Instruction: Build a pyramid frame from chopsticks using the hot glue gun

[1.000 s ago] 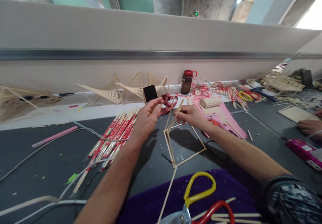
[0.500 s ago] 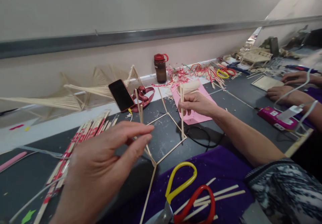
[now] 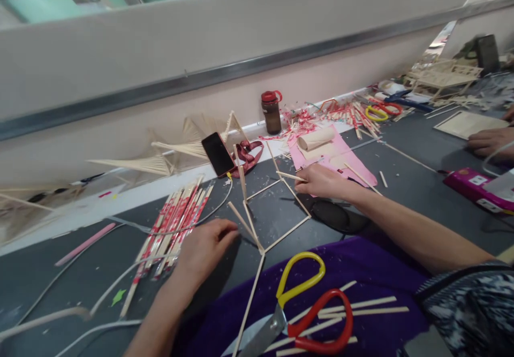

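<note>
My right hand [image 3: 323, 181] is closed on a thin wooden stick [image 3: 288, 175], which points left from the fingertips above the far right side of a stick frame. The four-sided frame [image 3: 288, 234] lies on the grey table, with sticks [image 3: 242, 183] rising at its left corners. My left hand [image 3: 209, 242] hovers or rests just left of the frame, fingers loosely bent, nothing visible in them. In front of me, scissors [image 3: 301, 279] with one yellow and one red handle lie on purple cloth [image 3: 361, 260], among several loose sticks [image 3: 373, 310].
Wrapped chopsticks [image 3: 172, 223], a white cable [image 3: 124, 268] and a pink glue stick [image 3: 85, 243] lie left. Behind stand a phone [image 3: 218, 153], a bottle [image 3: 272, 113] and a fan-like stick model [image 3: 180, 147]. Pink paper [image 3: 357, 171] and a magenta box [image 3: 474, 188] are right, near another person's hand [image 3: 485, 140].
My right hand has lifted away from the frame's right corner, and its stick now lies nearly level instead of upright. My left hand has drawn back and lowered to the table's left side.
</note>
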Available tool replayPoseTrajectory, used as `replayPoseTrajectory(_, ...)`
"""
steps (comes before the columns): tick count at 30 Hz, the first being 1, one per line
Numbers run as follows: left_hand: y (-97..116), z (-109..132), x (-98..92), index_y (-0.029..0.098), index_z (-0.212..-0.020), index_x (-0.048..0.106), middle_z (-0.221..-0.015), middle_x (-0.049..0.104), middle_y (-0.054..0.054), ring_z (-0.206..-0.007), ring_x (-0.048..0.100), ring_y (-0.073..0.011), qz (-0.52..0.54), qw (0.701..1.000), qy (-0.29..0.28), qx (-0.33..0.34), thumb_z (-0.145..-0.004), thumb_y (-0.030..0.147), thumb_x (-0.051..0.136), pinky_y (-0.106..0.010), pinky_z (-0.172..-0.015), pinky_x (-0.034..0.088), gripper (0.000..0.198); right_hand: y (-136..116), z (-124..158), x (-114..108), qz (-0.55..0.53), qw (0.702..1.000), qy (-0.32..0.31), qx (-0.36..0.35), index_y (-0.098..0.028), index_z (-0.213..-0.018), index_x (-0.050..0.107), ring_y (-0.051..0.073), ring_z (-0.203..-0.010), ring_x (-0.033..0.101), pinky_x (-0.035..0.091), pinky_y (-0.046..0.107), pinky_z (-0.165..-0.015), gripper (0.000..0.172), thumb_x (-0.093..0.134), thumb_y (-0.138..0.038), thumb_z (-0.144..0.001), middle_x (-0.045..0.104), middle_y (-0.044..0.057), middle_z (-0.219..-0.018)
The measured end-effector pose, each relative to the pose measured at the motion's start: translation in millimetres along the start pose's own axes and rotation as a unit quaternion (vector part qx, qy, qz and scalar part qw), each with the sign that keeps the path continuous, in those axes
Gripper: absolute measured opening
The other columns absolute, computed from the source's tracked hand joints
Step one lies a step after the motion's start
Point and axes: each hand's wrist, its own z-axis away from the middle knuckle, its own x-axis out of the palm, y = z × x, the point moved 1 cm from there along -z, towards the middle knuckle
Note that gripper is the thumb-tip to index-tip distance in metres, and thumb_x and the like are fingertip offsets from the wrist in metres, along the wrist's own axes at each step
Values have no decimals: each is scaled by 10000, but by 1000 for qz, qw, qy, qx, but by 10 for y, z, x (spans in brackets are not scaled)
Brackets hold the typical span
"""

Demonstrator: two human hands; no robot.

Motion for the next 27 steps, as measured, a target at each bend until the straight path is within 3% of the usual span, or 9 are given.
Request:
replayPoseTrajectory(3, -9, -22, 188, 257, -1021, 688, -934, 680, -19, -842, 629, -156, 18, 997, -10, 78, -860, 278, 493, -246, -732, 452, 253, -26, 49, 135, 93, 995, -18, -12, -132, -805, 693, 150, -692, 605, 330, 224, -575, 264, 474, -278, -828, 692, 78, -773)
replayPoseTrajectory(9, 1, -48, 418, 295, -1083, 670, -1027, 642, -19, -881, 626, -153, -31, 992, 18, 122, -901, 291, 458, -236, -702, 454, 280, -65, 121, 310, 180, 983, -10, 18, -132, -829, 684, 216, -780, 644, 362, 252, -596, 333, 455, -372, -857, 701, 127, -822)
replayPoseTrajectory(18, 22, -77, 441, 277, -1047, 678, -1030, 648, -20, -833, 631, -141, -77, 987, 13, 143, -928, 354, 394, -220, -655, 448, 317, -33, 106, 358, 197, 980, 1, 40, -136, -844, 690, 234, -795, 648, 380, 268, -591, 329, 451, -362, -843, 705, 133, -847)
replayPoseTrajectory(27, 29, -98, 438, 283, -1021, 676, -1046, 643, -24, -896, 608, -148, -82, 984, 16, 157, -917, 307, 408, -213, -680, 434, 289, -19, 82, 382, 202, 978, 1, 49, -121, -828, 694, 245, -799, 647, 376, 284, -600, 360, 420, -354, -846, 701, 154, -855)
